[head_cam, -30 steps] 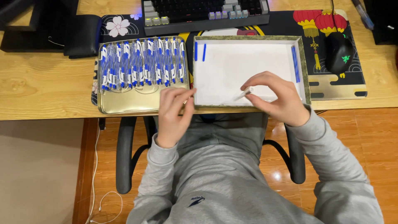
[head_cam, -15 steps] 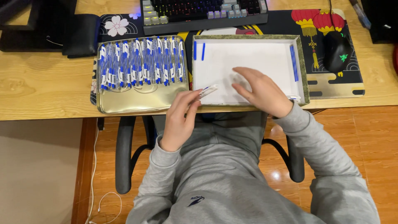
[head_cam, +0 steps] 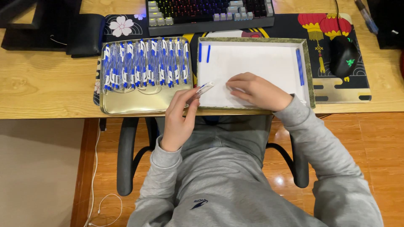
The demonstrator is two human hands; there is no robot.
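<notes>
The left hand [head_cam: 179,120] pinches a clear pen with a blue tip [head_cam: 205,89] between thumb and fingertips, holding it tilted over the gap where the two trays meet, near the front edge of the desk. The right hand [head_cam: 257,90] lies palm down inside the white-lined tray [head_cam: 309,71], fingers curled toward its near left part; whether anything sits under those fingers cannot be told from this view. The two hands are apart, the pen's tip pointing toward the right hand.

The white-lined tray has an olive-green rim. Two short blue pen parts [head_cam: 204,53] lie side by side at its far left corner, and a few long blue refills [head_cam: 299,66] lie along its right wall.

Just left of it, touching or nearly so, is a gold metal tray [head_cam: 126,108] filled with rows of clear pens with blue clips [head_cam: 145,63] in its far part; its near part is bare.

Both trays sit on a pale wooden desk [head_cam: 42,88], partly over a dark desk mat with lanterns and a flower [head_cam: 336,88]. Far of the trays stands a backlit keyboard [head_cam: 210,11]; a black mouse [head_cam: 344,54] rests to the right. The person wears a grey sweatshirt [head_cam: 219,185] and sits in a black armchair [head_cam: 126,155] on a wooden floor [head_cam: 370,138].
</notes>
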